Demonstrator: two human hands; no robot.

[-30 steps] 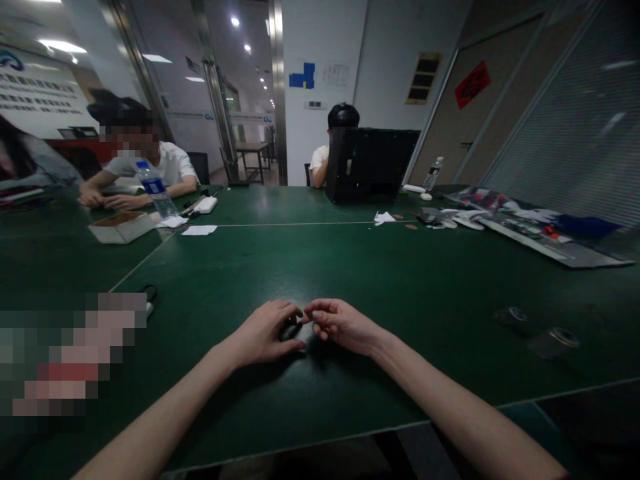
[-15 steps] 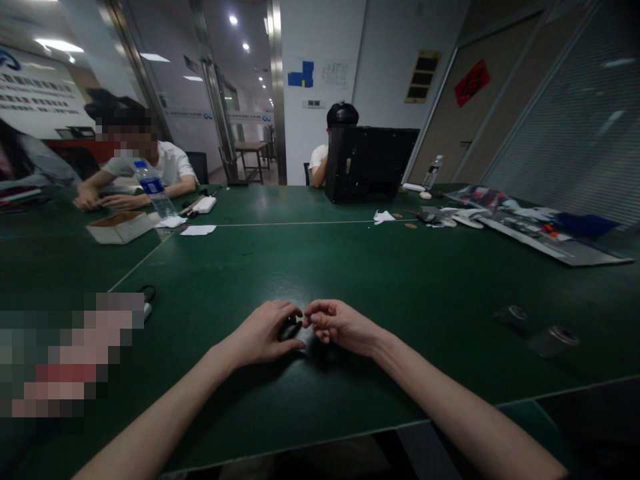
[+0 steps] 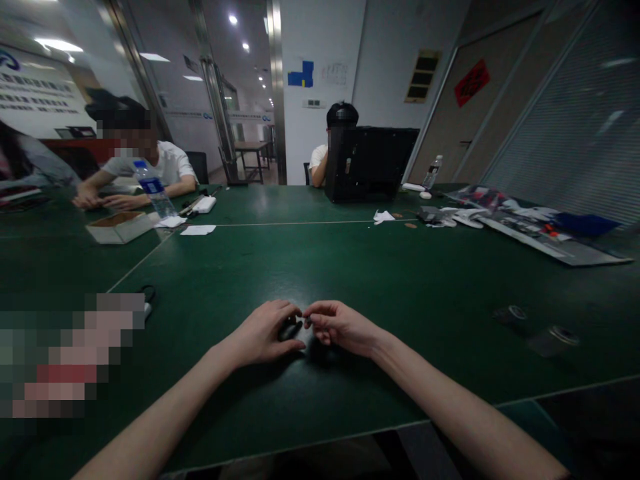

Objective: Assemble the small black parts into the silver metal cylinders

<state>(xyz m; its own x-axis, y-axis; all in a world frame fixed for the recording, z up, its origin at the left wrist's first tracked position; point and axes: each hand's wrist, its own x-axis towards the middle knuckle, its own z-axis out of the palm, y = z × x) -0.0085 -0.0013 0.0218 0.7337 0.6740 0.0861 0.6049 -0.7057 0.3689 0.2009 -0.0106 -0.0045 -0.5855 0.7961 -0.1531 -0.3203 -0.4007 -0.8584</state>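
Near the front of the green table point(image 3: 320, 260), my two hands almost meet at the fingertips. My right hand point(image 3: 336, 323) pinches a small dark piece point(image 3: 307, 321) between thumb and forefinger; it is too small to name. My left hand point(image 3: 267, 333) is beside it with curved fingers and the thumb held apart from them. Under those fingers is a dark patch, and I cannot tell whether it is shadow or an object. The left fingertips come very close to the small piece; whether they touch it is unclear.
Two dark cylindrical parts point(image 3: 555, 340) stand at the right. A tray of loose items point(image 3: 555, 237) lies at the back right, near a black box-like case point(image 3: 373, 163). At the left are an open carton point(image 3: 120, 228) and a water bottle point(image 3: 153, 190). Other people sit across the table.
My right fingertips and the small dark piece have shifted very slightly left, toward my left hand. The left hand keeps its pose.
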